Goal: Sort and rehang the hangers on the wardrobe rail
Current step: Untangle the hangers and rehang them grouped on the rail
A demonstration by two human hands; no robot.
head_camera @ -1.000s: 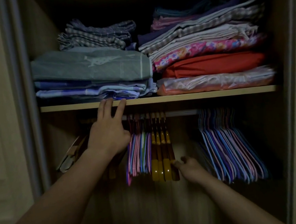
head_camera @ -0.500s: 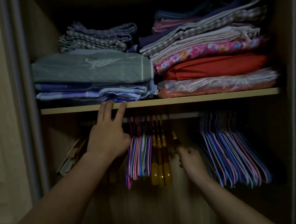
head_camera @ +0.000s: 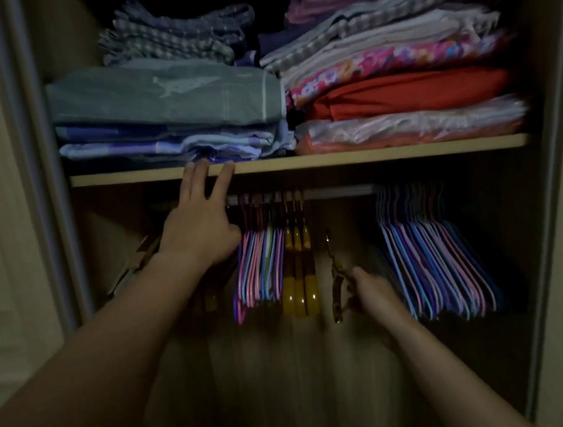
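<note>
A metal rail (head_camera: pixel 336 192) runs under the wooden shelf (head_camera: pixel 370 154). On it hang a bunch of pink and blue wire hangers (head_camera: pixel 261 267), three yellow wooden hangers (head_camera: pixel 299 280) beside them, and a large bunch of blue and purple hangers (head_camera: pixel 438 253) at the right. My left hand (head_camera: pixel 202 227) reaches up with straight fingers touching the shelf edge, just left of the pink bunch. My right hand (head_camera: pixel 366 291) grips one brown wooden hanger (head_camera: pixel 333 277), off the rail, in the gap between the yellow hangers and the right bunch.
Folded linens (head_camera: pixel 165 97) and a second stack of folded fabrics (head_camera: pixel 409 94) fill the shelf above. Some cardboard or paper items (head_camera: pixel 134 265) lean in the lower left corner. The wardrobe frame (head_camera: pixel 38 168) bounds the left side.
My right hand took one wooden hanger from the yellow group and moved it right and away from the rail. My left hand stayed at the shelf edge.
</note>
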